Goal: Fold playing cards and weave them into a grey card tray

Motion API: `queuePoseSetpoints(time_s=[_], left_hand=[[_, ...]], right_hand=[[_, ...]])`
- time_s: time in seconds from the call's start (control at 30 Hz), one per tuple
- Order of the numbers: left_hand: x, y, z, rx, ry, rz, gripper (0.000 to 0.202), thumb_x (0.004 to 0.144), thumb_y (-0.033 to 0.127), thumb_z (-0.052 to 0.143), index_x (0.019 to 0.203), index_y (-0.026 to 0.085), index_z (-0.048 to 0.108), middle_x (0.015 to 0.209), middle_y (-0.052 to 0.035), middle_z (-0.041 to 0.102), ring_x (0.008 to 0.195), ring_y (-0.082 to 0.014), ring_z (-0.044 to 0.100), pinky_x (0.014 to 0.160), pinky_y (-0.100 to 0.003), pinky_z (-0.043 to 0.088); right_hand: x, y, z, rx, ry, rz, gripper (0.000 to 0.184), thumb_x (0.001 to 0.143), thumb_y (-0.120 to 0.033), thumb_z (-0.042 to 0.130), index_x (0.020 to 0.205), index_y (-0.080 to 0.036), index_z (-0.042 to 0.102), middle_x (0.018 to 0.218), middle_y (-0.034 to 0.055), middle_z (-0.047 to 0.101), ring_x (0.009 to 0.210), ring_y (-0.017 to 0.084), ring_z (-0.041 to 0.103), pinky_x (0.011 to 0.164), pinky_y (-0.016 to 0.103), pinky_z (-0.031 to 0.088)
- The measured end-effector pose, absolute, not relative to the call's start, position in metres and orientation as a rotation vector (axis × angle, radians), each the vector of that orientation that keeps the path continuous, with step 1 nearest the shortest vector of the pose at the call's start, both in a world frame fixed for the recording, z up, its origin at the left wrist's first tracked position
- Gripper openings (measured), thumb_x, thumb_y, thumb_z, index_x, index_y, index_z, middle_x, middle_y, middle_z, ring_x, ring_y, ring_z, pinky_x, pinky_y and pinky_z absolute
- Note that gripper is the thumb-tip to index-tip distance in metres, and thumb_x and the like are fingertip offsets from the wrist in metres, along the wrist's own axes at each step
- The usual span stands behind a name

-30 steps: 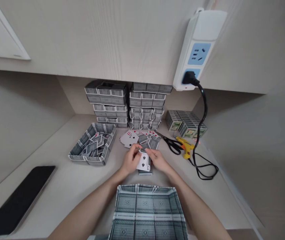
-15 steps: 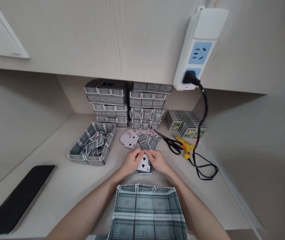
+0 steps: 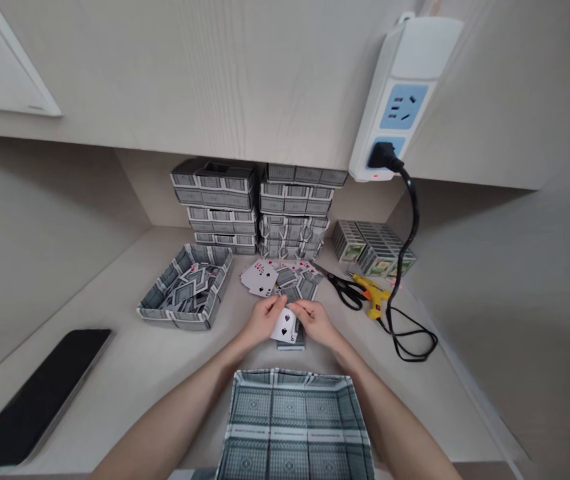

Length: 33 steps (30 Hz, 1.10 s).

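Between my two hands is a playing card (image 3: pixel 283 325), a three of spades, face up and slightly tilted. My left hand (image 3: pixel 263 317) is closed on its left upper edge. My right hand (image 3: pixel 315 320) is closed with thumb and finger pinched at the card's upper right; whether it grips this card or another under it is hard to tell. Below the card lies a small stack of cards (image 3: pixel 291 346) with patterned backs. Loose face-up cards (image 3: pixel 261 278) and back-up cards (image 3: pixel 301 285) are scattered just beyond my hands. Near me stands an open box made of cards (image 3: pixel 289 407).
At left are a card-made box (image 3: pixel 205 320) holding folded cards, and a black phone-like slab (image 3: pixel 39 393). Stacked card boxes (image 3: pixel 222 193) stand at the back. Scissors (image 3: pixel 347 291), a yellow glue gun (image 3: pixel 375 293) with its cord, and card packs (image 3: pixel 375 247) lie right. A power strip (image 3: pixel 395 100) hangs above.
The three of spades has shifted slightly left and tilted, along with my left hand. My right hand has stayed almost in place. The view has moved slightly.
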<state>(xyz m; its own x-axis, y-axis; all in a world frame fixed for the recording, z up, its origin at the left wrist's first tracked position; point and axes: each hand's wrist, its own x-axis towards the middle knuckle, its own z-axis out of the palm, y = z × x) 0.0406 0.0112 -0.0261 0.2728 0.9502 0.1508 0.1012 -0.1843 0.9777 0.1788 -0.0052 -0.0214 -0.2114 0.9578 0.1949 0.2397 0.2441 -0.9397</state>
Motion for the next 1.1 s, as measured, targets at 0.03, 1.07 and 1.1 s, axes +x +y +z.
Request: queuePoseSetpoints(time_s=[0.03, 1.07, 1.1], left_hand=[[0.040, 0.012, -0.026, 1.537, 1.027, 1.068, 0.038, 0.072, 0.047, 0.045, 0.054, 0.015, 0.041, 0.048, 0.0053, 0.035, 0.046, -0.0063, 0.032, 0.043, -0.019, 0.026], [0.033, 0.013, -0.021, 1.350, 0.993, 1.216, 0.028, 0.073, 0.040, 0.048, 0.073, 0.013, 0.055, 0.057, 0.0015, 0.054, 0.048, -0.0094, 0.048, 0.045, -0.020, 0.040], [0.032, 0.013, -0.020, 1.344, 0.983, 1.218, 0.028, 0.072, 0.040, 0.049, 0.075, 0.013, 0.056, 0.058, 0.0016, 0.054, 0.047, -0.0092, 0.048, 0.045, -0.020, 0.040]], right_hand=[[0.179, -0.005, -0.021, -1.137, -1.631, 1.033, 0.034, 0.076, -0.041, 0.044, 0.051, -0.017, 0.042, 0.047, -0.0046, 0.033, 0.045, 0.008, 0.031, 0.041, 0.020, 0.025], [0.184, 0.000, -0.014, -1.120, -1.199, 1.290, 0.029, 0.068, -0.045, 0.055, 0.070, -0.016, 0.049, 0.043, -0.0027, 0.055, 0.035, 0.011, 0.050, 0.039, 0.023, 0.042], [0.182, -0.001, -0.014, -1.089, -1.183, 1.337, 0.029, 0.068, -0.044, 0.055, 0.074, -0.017, 0.047, 0.045, -0.0025, 0.057, 0.037, 0.013, 0.053, 0.040, 0.024, 0.044]])
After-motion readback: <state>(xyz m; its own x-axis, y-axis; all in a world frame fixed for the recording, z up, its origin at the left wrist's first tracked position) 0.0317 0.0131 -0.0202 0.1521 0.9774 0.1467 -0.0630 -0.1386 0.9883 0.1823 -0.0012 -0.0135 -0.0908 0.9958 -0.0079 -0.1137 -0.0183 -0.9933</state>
